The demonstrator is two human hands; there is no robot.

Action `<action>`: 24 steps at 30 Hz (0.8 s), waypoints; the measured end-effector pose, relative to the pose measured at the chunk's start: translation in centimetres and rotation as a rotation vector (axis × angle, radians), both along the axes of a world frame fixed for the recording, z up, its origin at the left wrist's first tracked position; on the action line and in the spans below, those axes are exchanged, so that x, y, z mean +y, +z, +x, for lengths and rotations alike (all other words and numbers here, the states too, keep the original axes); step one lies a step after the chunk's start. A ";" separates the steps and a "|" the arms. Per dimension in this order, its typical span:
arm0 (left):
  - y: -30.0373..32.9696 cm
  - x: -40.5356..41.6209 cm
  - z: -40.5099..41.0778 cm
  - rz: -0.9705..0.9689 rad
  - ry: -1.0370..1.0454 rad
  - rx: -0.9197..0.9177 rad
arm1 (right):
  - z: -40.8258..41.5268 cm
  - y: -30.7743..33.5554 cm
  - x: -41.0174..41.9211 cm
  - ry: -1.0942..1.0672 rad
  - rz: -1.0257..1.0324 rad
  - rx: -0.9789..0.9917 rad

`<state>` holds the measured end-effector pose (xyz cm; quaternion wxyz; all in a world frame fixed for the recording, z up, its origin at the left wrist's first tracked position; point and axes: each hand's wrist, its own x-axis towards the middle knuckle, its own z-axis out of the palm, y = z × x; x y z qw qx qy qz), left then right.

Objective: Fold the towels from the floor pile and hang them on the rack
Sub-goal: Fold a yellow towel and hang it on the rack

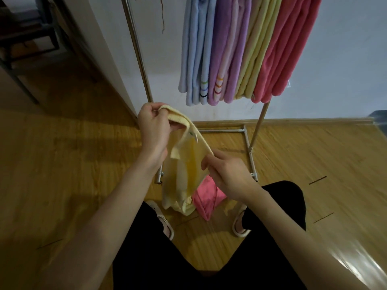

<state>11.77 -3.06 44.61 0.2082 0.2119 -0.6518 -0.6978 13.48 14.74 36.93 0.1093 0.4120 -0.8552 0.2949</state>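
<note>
A pale yellow towel (185, 168) hangs between my hands above the floor. My left hand (154, 124) grips its upper corner, raised near the rack's left pole. My right hand (225, 172) pinches the towel's edge lower down and to the right. The towel's bottom bunches on the floor between my feet. Beside it on the floor lies a pink towel (206, 197). On the metal rack (138, 51) hang folded towels: blue (198, 51), purple (229, 51), yellow (258, 49) and pink (287, 49).
The rack's base frame (247, 141) lies on the wooden floor just ahead of my feet in white slippers (165, 220). A white wall stands behind the rack. Dark furniture legs (25, 65) are at the far left.
</note>
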 end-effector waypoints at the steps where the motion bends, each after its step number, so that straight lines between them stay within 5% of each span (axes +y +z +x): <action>1: 0.1 0.1 0.1 0.015 0.002 0.007 | 0.0 -0.2 -0.3 -0.022 0.002 -0.015; 7: 0.4 1.0 0.7 0.037 0.044 0.049 | -0.1 -0.5 -1.9 -0.177 -0.060 -0.151; 15: 0.6 2.1 1.0 0.093 0.042 0.097 | -0.9 0.0 -3.4 -0.414 -0.124 -0.032; 24: 0.8 1.5 1.2 0.145 0.050 0.091 | -2.7 0.6 -2.0 -0.328 -0.207 -0.035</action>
